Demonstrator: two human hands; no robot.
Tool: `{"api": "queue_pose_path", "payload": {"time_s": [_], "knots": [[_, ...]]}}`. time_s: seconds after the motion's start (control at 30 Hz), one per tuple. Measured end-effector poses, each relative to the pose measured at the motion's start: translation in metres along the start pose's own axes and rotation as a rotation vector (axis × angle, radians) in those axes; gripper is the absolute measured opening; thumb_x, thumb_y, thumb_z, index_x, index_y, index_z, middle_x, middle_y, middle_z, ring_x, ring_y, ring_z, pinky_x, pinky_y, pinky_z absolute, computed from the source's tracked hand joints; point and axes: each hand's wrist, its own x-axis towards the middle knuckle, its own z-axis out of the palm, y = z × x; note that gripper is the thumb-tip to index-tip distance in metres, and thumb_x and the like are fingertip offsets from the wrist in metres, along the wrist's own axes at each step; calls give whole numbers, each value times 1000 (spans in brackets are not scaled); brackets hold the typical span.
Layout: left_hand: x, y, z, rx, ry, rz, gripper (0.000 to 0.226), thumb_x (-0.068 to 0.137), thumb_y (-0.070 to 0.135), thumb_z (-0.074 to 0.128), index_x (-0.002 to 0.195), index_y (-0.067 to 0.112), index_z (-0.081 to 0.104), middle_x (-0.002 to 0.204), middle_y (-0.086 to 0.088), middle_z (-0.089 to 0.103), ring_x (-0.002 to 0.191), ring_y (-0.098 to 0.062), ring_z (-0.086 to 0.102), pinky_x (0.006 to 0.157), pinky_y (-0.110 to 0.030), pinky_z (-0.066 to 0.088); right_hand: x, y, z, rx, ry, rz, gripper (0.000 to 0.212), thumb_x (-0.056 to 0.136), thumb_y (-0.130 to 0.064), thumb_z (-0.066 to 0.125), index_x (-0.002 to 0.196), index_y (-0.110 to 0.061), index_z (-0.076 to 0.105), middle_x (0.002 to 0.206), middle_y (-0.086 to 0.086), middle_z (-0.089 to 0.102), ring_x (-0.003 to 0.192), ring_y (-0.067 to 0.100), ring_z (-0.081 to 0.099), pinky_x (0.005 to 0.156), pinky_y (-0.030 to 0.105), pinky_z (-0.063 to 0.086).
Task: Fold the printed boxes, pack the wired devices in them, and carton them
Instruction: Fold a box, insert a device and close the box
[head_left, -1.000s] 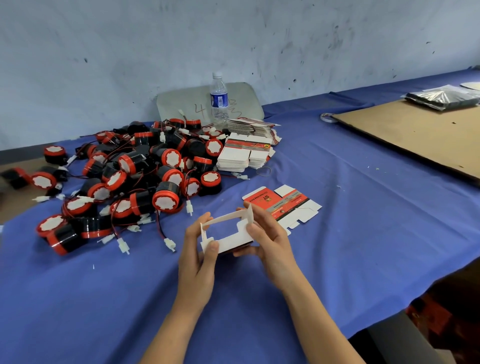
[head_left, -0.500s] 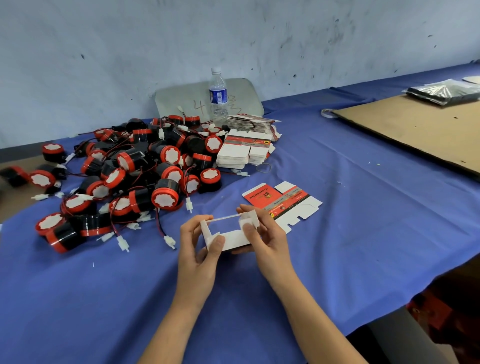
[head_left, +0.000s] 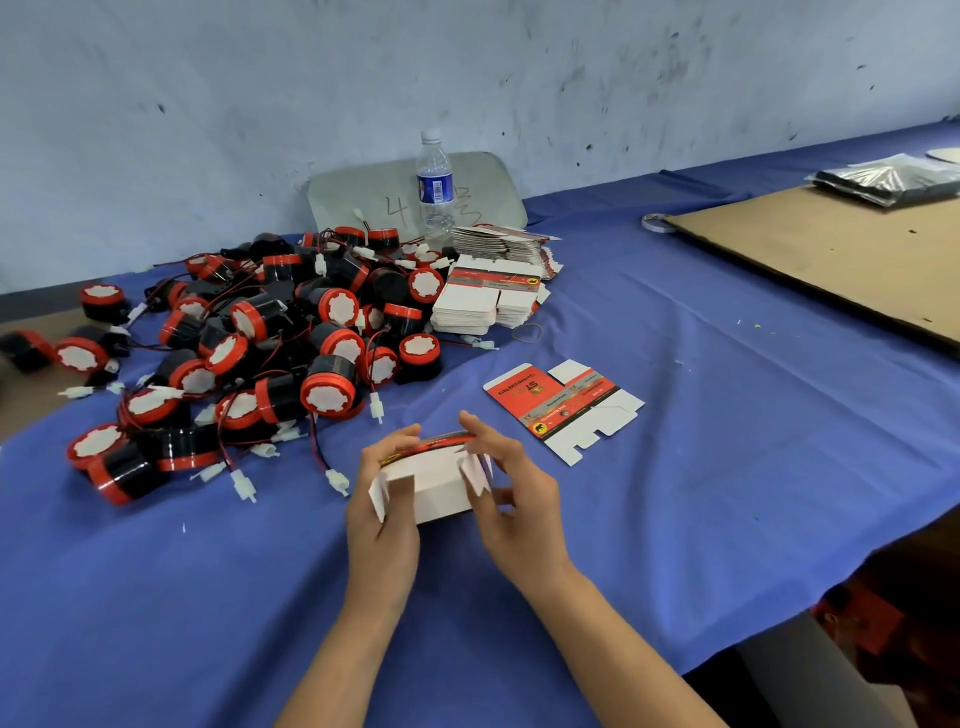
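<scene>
1. Half-folded box (head_left: 441, 483) sits between both hands just in front of the device pile (head_left: 270, 338), white side towards the camera
2. Left hand (head_left: 382, 499) grips its left end, fingers curled over the top edge
3. Right hand (head_left: 511, 499) grips its right end, fingers curled; the flap there is blurred
4. Flat printed blank (head_left: 563, 408) lies right of the pile, apart from the hands
5. Stack of blanks (head_left: 483, 301) is at the pile's far right edge; water bottle (head_left: 434, 192) stands behind the pile
</scene>
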Motion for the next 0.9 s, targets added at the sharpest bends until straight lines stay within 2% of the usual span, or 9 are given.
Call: {"api": "queue_pose_path", "payload": {"time_s": [0.1, 0.23, 0.33, 0.47, 0.53, 0.6, 0.67, 0.77, 0.9], "knots": [[0, 1, 0, -82, 31, -18, 21, 96, 24, 44, 112, 29, 57, 116, 13, 65, 105, -6, 62, 81, -15, 49, -1, -2, 3, -70, 10, -168, 38, 82, 3, 54, 113, -20, 54, 136, 2, 53, 126, 25, 55, 84, 35, 57], [1, 1, -1, -166, 54, -65, 20, 95, 27, 46, 112, 29, 55, 112, 3, 67, 102, -13, 66, 78, -19, 53, 0, -3, 5, -182, -3, -267, 21, 85, -16, 66, 105, -8, 67, 129, 17, 59, 120, 33, 58, 86, 40, 57], [0, 0, -2, -108, 38, -52, 22, 99, 27, 47, 114, 40, 55, 115, 8, 64, 106, -13, 63, 80, -17, 52, 0, -5, 4, -182, -58, -202, 32, 88, -35, 66, 95, -4, 74, 127, 18, 59, 117, 29, 60, 91, 33, 53], [-3, 3, -2, 0, -68, 26, 47, 92, 55, 47, 136, 56, 32, 135, 20, 50, 128, -6, 47, 96, -17, 44, 0, -1, 2, -106, -25, -54, 10, 90, -8, 65, 92, -3, 73, 119, 12, 61, 102, 10, 61, 77, 9, 46], [-6, 2, -1, -5, -159, 71, 66, 89, 71, 39, 147, 50, 17, 154, 14, 31, 143, -8, 27, 108, -18, 33, 1, 3, 2, -78, 25, 20, 11, 88, -3, 63, 92, -4, 73, 117, 9, 62, 100, 8, 59, 71, 9, 46], [-8, 4, 1, -7, -215, 81, 64, 89, 75, 30, 148, 53, 13, 160, 13, 18, 147, -6, 14, 114, -17, 21, 3, 2, 2, -27, 68, 93, 13, 89, -7, 61, 94, -6, 73, 116, 8, 61, 102, 5, 58, 66, 11, 49], [-7, 5, 4, 0, -209, 58, 54, 94, 69, 27, 145, 56, 18, 159, 20, 19, 147, -3, 13, 115, -15, 17, 4, 3, 1, 7, 81, 110, 18, 91, -12, 56, 97, -6, 72, 115, 9, 59, 103, 5, 57, 63, 6, 48], [-6, 2, 5, 44, -194, 40, 45, 98, 48, 32, 142, 55, 24, 154, 28, 23, 145, 1, 17, 117, -22, 21, 3, 4, 1, 40, 31, 99, 22, 92, -10, 54, 103, -19, 70, 117, 7, 54, 104, 15, 58, 55, 14, 52], [-4, 3, 6, 57, -192, 30, 63, 96, 30, 45, 138, 66, 17, 155, 23, 24, 143, 0, 22, 113, -30, 30, 2, 4, 1, -58, 7, 28, 23, 95, -18, 48, 107, -31, 62, 118, 0, 51, 108, 8, 55, 72, 19, 52]]}}
